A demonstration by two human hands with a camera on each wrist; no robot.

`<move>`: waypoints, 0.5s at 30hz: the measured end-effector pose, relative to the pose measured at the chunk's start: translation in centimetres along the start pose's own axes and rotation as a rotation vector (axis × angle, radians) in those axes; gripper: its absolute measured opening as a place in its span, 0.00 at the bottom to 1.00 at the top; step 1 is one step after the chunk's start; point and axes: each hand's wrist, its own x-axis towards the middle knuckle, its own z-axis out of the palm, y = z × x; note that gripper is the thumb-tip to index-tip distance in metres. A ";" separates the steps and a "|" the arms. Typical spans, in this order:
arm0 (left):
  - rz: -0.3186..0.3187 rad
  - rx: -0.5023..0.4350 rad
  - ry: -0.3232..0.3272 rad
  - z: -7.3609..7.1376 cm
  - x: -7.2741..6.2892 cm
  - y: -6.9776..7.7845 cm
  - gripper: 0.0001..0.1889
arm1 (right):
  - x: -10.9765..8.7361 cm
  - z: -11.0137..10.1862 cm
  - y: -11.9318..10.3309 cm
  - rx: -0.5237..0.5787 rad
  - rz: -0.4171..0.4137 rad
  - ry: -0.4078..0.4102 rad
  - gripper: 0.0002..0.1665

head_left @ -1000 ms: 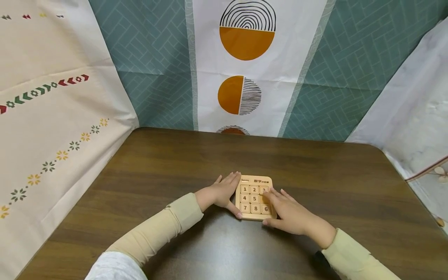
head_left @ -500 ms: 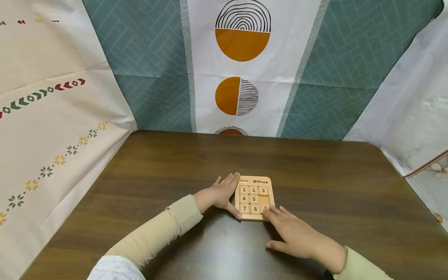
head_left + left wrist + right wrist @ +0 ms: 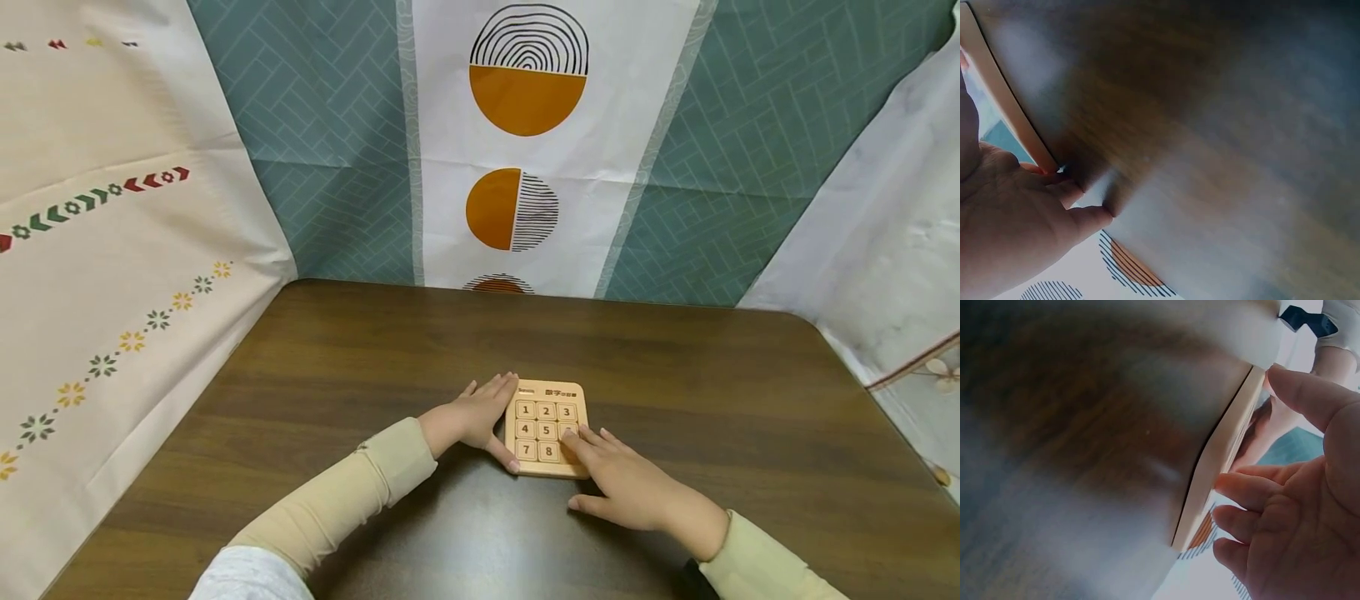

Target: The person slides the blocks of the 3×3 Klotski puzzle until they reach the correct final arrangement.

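Note:
A wooden number sliding puzzle [image 3: 547, 470] lies flat on the table, its rows showing 1 2 3, 4 5 and 7 8. My left hand [image 3: 480, 417] rests along its left side, fingers extended at the upper left corner and thumb at the lower left. In the left wrist view those fingers [image 3: 1088, 219] meet the pale board edge. My right hand [image 3: 626, 483] reaches in from the right, a fingertip pressing the middle-right tile [image 3: 567, 429], whose numeral is mostly covered. The right thumb stays off the board, below its corner. The bottom-right slot is partly hidden by the fingers.
The dark brown wooden table [image 3: 360, 350] extends around the puzzle on all sides. Behind it hangs a teal and white patterned cloth [image 3: 330, 167]. A cream embroidered cloth [image 3: 112, 275] borders the left side, and a pale cloth [image 3: 885, 233] the right.
My right hand drew back toward the bottom-right tile, then moved up again. That tile has slid up into the middle-right gap below 3. The left hand has stayed at the puzzle's left side.

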 end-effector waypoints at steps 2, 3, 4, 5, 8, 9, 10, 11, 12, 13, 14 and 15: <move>-0.003 -0.001 0.002 0.0 0.0 0.0 0.70 | 0.0 -0.1 0.0 0.005 0.001 -0.004 0.47; -0.001 -0.001 0.004 -0.1 0.0 0.0 0.70 | 0.0 -0.1 -0.1 0.010 0.005 -0.006 0.47; 0.002 0.001 0.002 -0.1 0.0 0.0 0.70 | 0.0 -0.2 -0.1 0.013 0.008 -0.008 0.47; 0.005 0.002 0.004 -0.1 0.1 0.0 0.70 | 0.0 -0.2 -0.1 0.016 0.011 -0.009 0.47; 0.011 0.005 0.006 -0.1 0.1 0.0 0.70 | 0.0 -0.2 -0.2 0.025 0.018 -0.013 0.48; 0.011 0.007 0.004 -0.1 0.2 0.0 0.70 | 0.0 -0.2 -0.1 0.025 0.017 -0.014 0.48; 0.008 0.006 0.001 -0.1 0.2 0.0 0.70 | 0.0 -0.2 -0.1 0.025 0.016 -0.014 0.48; 0.005 0.005 -0.001 -0.1 0.2 0.0 0.70 | 0.0 -0.2 -0.1 0.025 0.014 -0.013 0.48; 0.002 0.003 -0.004 0.0 0.2 -0.1 0.70 | 0.0 -0.1 -0.1 0.025 0.013 -0.014 0.48; -0.001 0.000 -0.005 0.1 0.2 -0.1 0.70 | 0.0 -0.1 -0.1 0.025 0.012 -0.017 0.48; -0.003 -0.003 -0.006 0.1 0.2 -0.1 0.70 | 0.0 -0.1 -0.1 0.025 0.011 -0.018 0.48; -0.005 -0.010 -0.008 0.2 0.1 -0.1 0.70 | 0.0 0.0 -0.1 0.028 0.011 -0.020 0.48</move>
